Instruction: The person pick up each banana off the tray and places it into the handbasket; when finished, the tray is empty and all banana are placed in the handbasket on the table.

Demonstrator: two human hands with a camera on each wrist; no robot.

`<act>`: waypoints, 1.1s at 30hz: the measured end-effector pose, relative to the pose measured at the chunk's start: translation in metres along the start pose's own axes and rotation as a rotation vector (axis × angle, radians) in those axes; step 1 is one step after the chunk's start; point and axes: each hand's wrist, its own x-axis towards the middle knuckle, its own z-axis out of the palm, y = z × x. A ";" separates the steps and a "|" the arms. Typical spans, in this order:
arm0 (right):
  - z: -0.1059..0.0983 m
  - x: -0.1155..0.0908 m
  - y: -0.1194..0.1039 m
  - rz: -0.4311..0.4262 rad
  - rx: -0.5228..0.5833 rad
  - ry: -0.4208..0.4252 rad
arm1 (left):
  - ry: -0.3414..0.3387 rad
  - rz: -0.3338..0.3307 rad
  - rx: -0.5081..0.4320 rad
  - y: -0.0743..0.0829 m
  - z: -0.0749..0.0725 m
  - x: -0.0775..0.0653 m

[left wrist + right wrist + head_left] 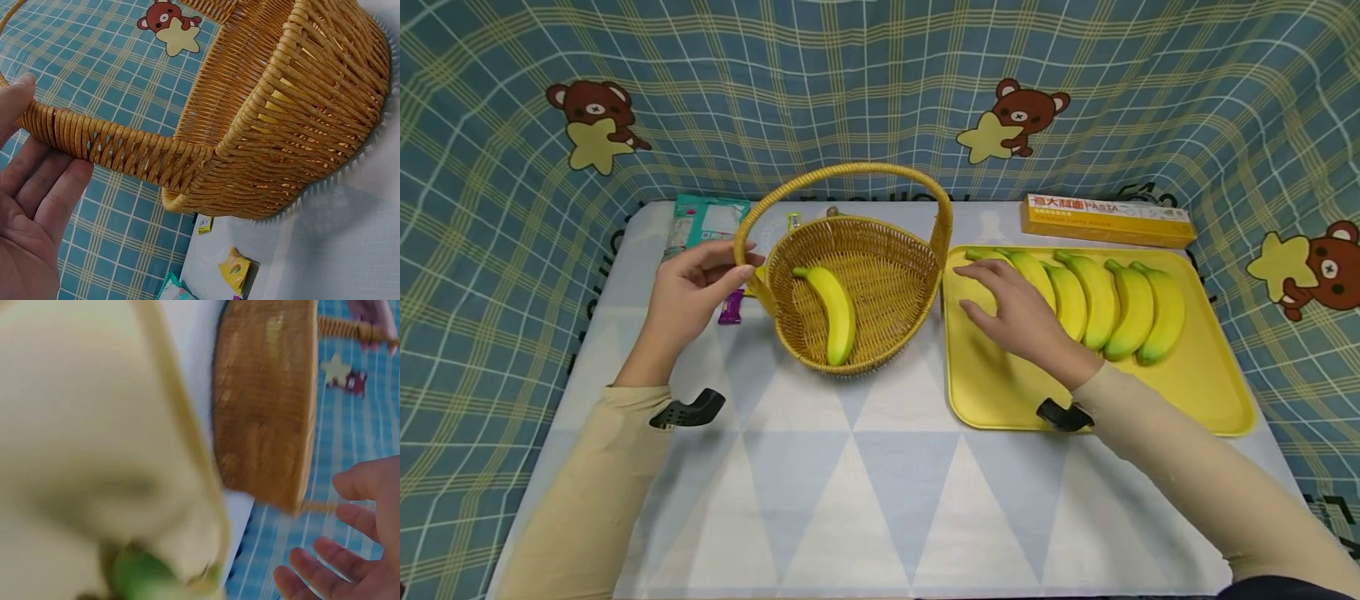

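My left hand holds the handle of a woven wicker basket low on its left side, thumb on one face and fingers on the other. Inside the basket, toward the left, lies one yellow banana with a greenish tip. My right hand hovers over the left part of a yellow tray, fingers spread and holding nothing. Several bananas lie side by side on that tray, some partly hidden by this hand. The right wrist view is blurred.
An orange and white pasta box stands behind the tray. Left of the basket are a teal packet, a small purple packet and a yellow packet. Checked cloth rises behind the table.
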 end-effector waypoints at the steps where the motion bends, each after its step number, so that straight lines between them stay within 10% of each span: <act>1: -0.002 -0.001 0.007 0.025 -0.009 0.002 | 0.000 0.001 -0.001 0.000 0.000 0.000; 12: -0.010 0.004 0.063 0.254 -0.059 -0.138 | -0.004 0.004 -0.002 -0.001 0.001 0.001; 33: -0.015 0.005 0.041 0.294 -0.109 -0.243 | 0.001 0.003 0.017 0.000 0.001 0.000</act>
